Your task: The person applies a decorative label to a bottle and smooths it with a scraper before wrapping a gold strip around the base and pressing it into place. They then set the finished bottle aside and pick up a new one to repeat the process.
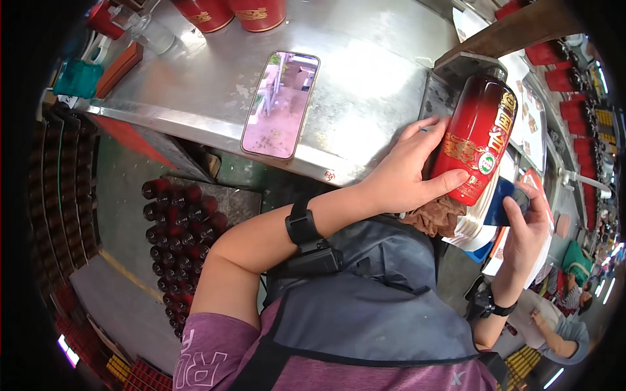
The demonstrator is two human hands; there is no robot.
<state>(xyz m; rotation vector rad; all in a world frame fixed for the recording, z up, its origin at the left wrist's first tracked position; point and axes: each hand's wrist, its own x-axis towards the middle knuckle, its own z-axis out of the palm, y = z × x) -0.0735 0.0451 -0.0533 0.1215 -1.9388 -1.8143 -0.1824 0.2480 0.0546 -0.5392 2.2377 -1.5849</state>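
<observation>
My left hand (424, 166) is wrapped around a glossy red bottle (475, 133) with gold decoration and a round green-and-white mark. The bottle lies tilted, its dark neck end against a metal bracket (479, 62) at the far right of the bench. My right hand (531, 225) is closed beside the bottle's base, thumb and fingers pinching a small dark piece I cannot make out. A dark blue flat piece (499, 203) shows at those fingertips. Below the bottle are crumpled brown paper (438, 216) and a stack of white sheets (475, 233).
A phone (280, 104) with a lit screen lies on the metal bench (355, 85). Red containers (261, 13) and a clear bottle (153, 32) stand at the back. Several dark red bottles (182, 228) are grouped at lower left. Another person (554, 322) is at right.
</observation>
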